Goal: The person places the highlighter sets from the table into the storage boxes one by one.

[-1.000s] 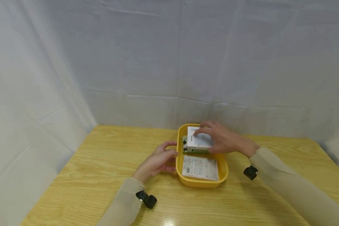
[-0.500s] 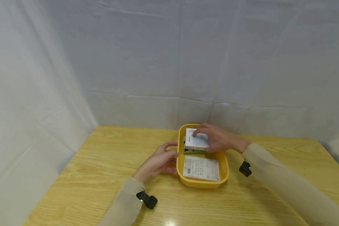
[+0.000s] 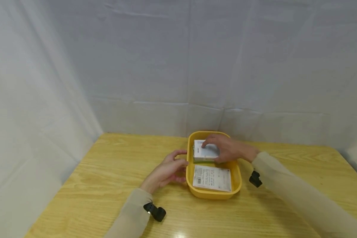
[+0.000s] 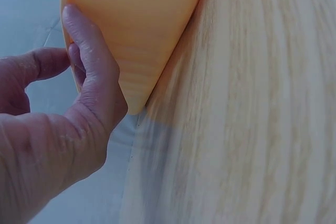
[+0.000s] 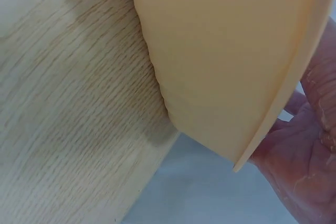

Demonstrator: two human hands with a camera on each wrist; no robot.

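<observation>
A yellow plastic basin stands on the table. My left hand holds its left side; in the left wrist view the thumb meets the rim and the fingers curve against the outer wall. Inside the basin's far half my right hand grips a small white book with black print, fingers on top and thumb at the near edge. A green-edged book lies beneath it, mostly covered. Nearer me in the basin lies another pale book, barcode side up. The basin wall hides the right fingertips in the right wrist view.
The wooden table spreads out on both sides of the basin. Its back edge meets a white sheet close behind the basin. Black straps hang at both wrists.
My right hand has moved left and a little toward me, lowering the white book onto the green one and lining it up more closely. The left hand stays at the basin's side.
</observation>
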